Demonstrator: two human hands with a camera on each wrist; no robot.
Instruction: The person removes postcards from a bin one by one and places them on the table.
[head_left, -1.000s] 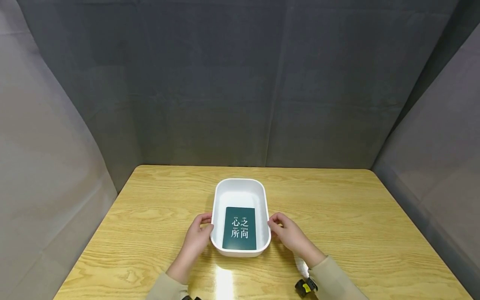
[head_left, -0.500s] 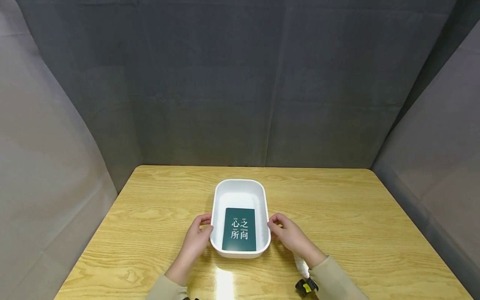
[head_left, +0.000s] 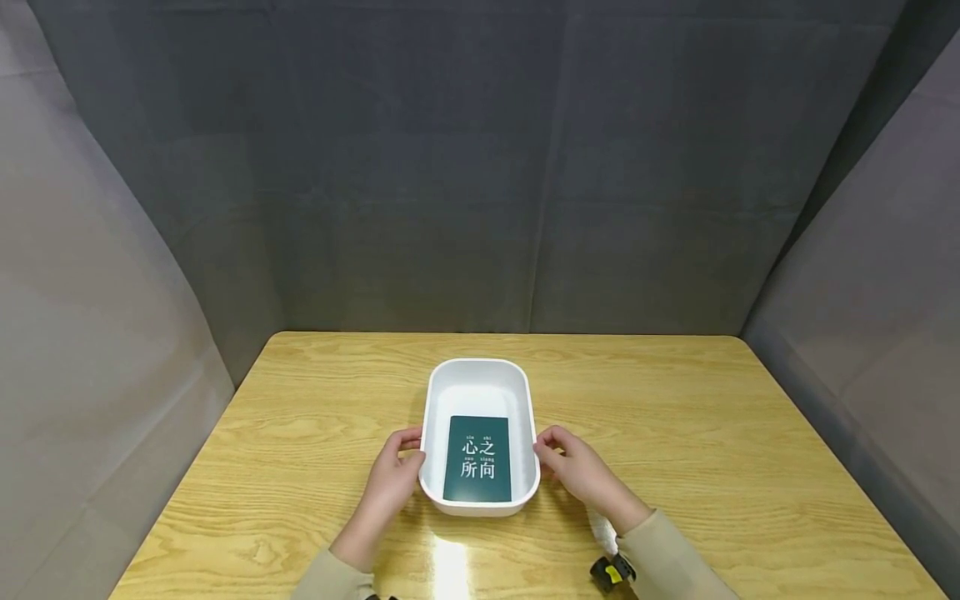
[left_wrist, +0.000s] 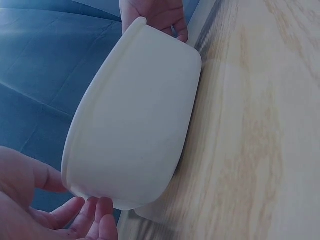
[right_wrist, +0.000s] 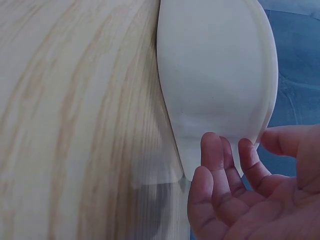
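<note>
A white plastic tub (head_left: 480, 362) stands on the wooden table (head_left: 675, 417), a little nearer than its middle. A dark green booklet (head_left: 477, 458) with white characters lies flat in the tub's near half. My left hand (head_left: 405, 457) holds the tub's left wall, thumb at the rim. My right hand (head_left: 557, 454) holds the right wall the same way. In the left wrist view the fingers (left_wrist: 92, 217) touch the tub's (left_wrist: 135, 120) lower wall. In the right wrist view the fingers (right_wrist: 215, 155) press the tub's (right_wrist: 220, 70) wall, with the thumb beyond the rim.
Grey fabric walls close in the table at the back and on both sides. Bare wood lies left, right and behind the tub. A small black and yellow device (head_left: 611, 573) sits at my right wrist near the table's front edge.
The tub with the booklet has slid very slightly towards me and to the left between both hands. The hands keep the same hold on its walls.
</note>
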